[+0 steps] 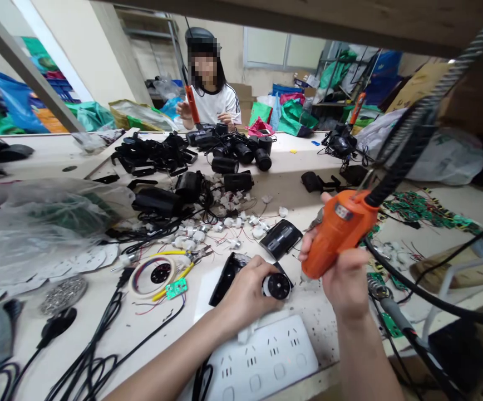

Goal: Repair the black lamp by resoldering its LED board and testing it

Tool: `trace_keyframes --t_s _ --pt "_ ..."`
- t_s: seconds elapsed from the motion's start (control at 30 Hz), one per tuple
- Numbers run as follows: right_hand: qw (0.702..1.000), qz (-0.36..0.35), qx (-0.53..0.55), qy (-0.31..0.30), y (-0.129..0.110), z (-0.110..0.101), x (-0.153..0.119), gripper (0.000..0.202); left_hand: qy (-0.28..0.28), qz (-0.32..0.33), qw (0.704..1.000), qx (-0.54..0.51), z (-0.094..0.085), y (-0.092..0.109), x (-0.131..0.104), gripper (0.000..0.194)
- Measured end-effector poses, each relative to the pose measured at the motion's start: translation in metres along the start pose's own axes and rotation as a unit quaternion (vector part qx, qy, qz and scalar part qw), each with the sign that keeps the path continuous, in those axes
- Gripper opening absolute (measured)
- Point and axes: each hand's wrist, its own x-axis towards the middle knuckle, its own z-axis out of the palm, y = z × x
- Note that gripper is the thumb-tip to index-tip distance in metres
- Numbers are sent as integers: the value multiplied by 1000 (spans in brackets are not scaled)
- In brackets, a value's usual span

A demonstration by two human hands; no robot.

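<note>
A white power strip (262, 356) fronts the workbench (319, 314) as a worker's left hand (247, 289) grasps a round black-and-white part (278, 286) just beyond it, the right hand (345, 284) gripping an orange power tool (337, 234) near a black casing (281, 238).

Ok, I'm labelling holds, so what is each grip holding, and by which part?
Right grip: an orange corded tool, by its body. Left grip: a white, black-ended cylinder, around its side.
</note>
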Motion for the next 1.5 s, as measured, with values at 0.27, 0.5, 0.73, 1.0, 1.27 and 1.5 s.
trace_keyframes --t_s 0.27,0.5,0.73,1.0,1.27,1.5 --pt "998 -9 25 57 -25 23 0 57 0 1 1000 -16 1 0 3 40" --pt "995 -21 88 38 -21 36 -1 66 5 0 1000 1 4 -1 3 29" --pt "997 17 71 8 -10 28 -4 67 2 -5 1000 1 4 -2 4 29" --pt "996 25 61 64 -19 37 -1 51 3 13 1000 -5 4 -7 6 30" --pt "994 -10 80 74 -18 40 -1 40 3 14 1000 -8 4 -9 6 32" --pt "997 -11 66 27 -13 42 -4 41 10 35 999 -39 7 -16 9 34"
